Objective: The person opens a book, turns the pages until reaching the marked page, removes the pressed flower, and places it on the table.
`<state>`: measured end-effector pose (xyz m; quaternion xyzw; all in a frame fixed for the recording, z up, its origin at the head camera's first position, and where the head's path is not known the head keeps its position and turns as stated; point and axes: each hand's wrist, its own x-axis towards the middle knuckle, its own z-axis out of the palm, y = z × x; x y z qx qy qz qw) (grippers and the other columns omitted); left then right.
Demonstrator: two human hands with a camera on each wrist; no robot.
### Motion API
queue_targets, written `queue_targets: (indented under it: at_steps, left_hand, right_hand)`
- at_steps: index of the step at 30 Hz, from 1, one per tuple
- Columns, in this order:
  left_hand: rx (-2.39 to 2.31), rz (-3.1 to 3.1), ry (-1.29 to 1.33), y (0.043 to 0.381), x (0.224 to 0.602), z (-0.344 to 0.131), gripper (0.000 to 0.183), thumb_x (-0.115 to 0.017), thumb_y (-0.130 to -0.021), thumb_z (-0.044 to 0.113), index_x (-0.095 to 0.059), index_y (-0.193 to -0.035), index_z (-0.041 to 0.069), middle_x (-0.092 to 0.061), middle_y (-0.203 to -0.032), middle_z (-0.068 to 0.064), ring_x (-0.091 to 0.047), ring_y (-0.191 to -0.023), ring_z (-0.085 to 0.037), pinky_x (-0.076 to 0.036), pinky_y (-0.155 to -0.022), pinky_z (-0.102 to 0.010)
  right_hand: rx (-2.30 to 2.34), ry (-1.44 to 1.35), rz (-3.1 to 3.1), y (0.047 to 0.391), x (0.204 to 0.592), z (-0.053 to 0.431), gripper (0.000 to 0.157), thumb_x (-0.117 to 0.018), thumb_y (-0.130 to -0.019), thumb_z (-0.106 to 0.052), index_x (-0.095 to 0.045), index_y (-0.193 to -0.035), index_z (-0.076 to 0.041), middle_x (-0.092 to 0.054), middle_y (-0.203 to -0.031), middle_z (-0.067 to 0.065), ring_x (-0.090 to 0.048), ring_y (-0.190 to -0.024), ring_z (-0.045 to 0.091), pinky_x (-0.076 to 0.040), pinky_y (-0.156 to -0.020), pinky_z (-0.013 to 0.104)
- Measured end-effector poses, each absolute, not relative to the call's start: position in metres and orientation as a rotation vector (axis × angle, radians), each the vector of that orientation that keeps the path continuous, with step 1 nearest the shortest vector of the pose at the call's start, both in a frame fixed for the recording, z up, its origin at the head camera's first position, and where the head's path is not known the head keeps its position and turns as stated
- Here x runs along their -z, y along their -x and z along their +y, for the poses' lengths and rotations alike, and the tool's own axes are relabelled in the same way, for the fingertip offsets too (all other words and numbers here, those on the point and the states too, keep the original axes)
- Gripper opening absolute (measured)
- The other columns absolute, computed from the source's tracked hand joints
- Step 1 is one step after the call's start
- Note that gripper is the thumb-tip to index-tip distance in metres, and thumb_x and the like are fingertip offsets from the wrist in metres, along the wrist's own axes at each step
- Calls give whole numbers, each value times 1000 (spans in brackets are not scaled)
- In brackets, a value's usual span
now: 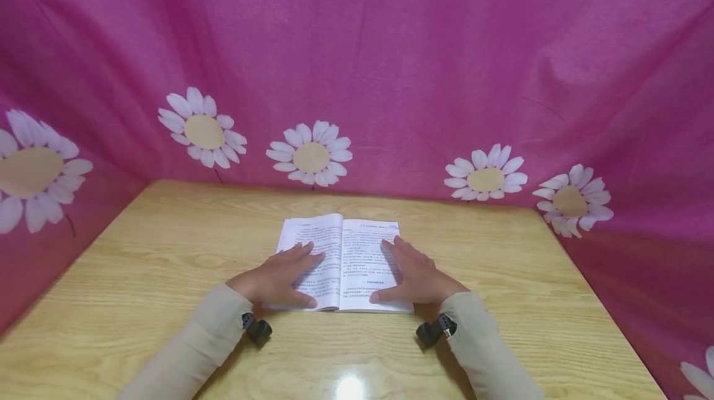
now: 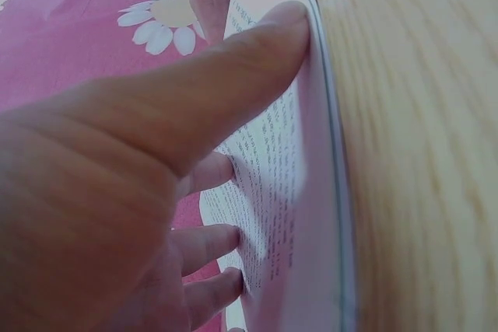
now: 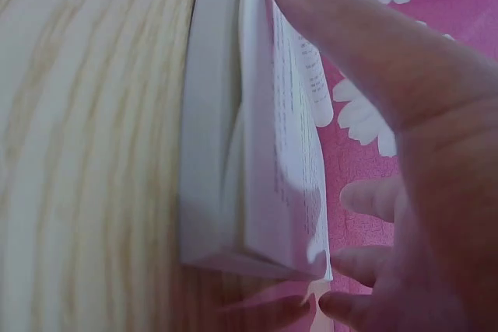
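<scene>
An open book [image 1: 359,263] with printed text lies flat on the wooden table, its spine crease running away from me. Spread across the left page is my left hand [image 1: 284,276], its thumb near the lower edge of the page. In the left wrist view that thumb [image 2: 233,68] rests at the page's near edge, and the other fingertips touch the text. My right hand [image 1: 418,276] lies over the outer part of the right page with fingers extended. The right wrist view shows a thick stack of pages [image 3: 214,153] under that side.
The wooden table [image 1: 139,251] extends around the book on all sides. A pink cloth [image 1: 390,65] with large white daisies hangs behind and along both sides. Dark wrist straps [image 1: 258,328] sit at both sleeve cuffs, and a light reflection shows near the front.
</scene>
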<state>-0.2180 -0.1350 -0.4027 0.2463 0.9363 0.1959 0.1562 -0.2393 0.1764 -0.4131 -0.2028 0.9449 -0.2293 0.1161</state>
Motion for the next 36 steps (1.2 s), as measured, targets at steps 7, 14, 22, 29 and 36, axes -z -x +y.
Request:
queue_targets:
  at_steps: [7,14,22,29,36]
  left_hand:
    - [-601,2679,-760,218,402,-137,88,-73,-82,45,-28,-153,18,-11,-161,-11,-6,-148,-31,-9,-116,-53]
    - [-588,2690,-763,218,403,-136,88,-73,-82,45,-29,-153,18,-12,-161,-11,-7,-147,-32,-10,-116,-53]
    - [-590,2683,-738,218,403,-135,88,-73,-82,45,-28,-153,20,-11,-161,-9,-6,-148,-30,-9,-116,-53]
    - [-577,2686,-746,219,404,-136,88,-73,-82,46,-29,-153,20,-12,-161,-10,-6,-148,-30,-10,-116,-52]
    - [-586,2686,-746,218,404,-136,89,-73,-82,46,-28,-153,20,-11,-161,-10,-6,-148,-31,-10,-116,-53]
  right_hand:
    - [665,595,2769,238,412,175,118,-75,-62,-70,-21,-155,-22,-9,-162,9,-6,-147,31,-10,-112,61]
    - [620,598,2790,237,412,174,117,-75,-63,-70,-21,-155,-20,-13,-161,9,-8,-147,35,-11,-112,61]
    - [620,595,2783,238,414,174,119,-75,-63,-71,-20,-156,-21,-12,-161,8,-7,-147,36,-9,-113,61]
    - [618,616,2786,236,413,174,119,-75,-64,-69,-20,-155,-17,-14,-161,10,-9,-146,37,-11,-112,61]
    - [601,611,2797,238,413,173,119,-75,-64,-69,-20,-155,-16,-16,-161,9,-9,-147,36,-12,-113,60]
